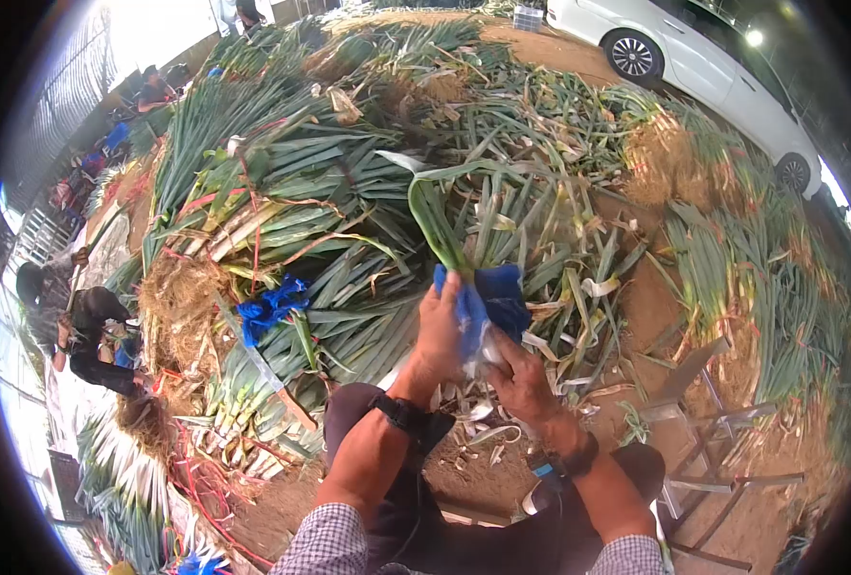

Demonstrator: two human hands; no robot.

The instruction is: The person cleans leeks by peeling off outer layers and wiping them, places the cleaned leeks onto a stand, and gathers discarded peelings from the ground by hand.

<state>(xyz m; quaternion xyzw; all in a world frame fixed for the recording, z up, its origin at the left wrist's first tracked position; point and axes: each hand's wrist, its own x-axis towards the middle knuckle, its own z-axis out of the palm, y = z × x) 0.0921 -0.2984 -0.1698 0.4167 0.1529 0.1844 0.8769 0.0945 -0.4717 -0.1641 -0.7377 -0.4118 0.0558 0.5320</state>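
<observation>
In the middle of the head view my left hand (438,331) is closed round a large green onion (433,216), whose green leaves point up and bend over to the left. A blue cloth (504,297) lies against the lower stalk, between my hands and behind them. Just right of and below my left hand, my right hand (526,383) is closed with bent fingers on the cloth near the stalk's pale lower end. Part of the stalk is hidden by the cloth and fingers, and slight blur softens this area. Peeled scraps (483,417) lie on the ground below.
Heaped green onions (349,182) spread ahead, with tied bundles (722,287) at right. A long blade with a wooden handle (296,407) and a blue bundle (272,307) lie at left. Metal frames (713,460) stand right. Another person (95,326) works far left; a white car (703,57) stands behind.
</observation>
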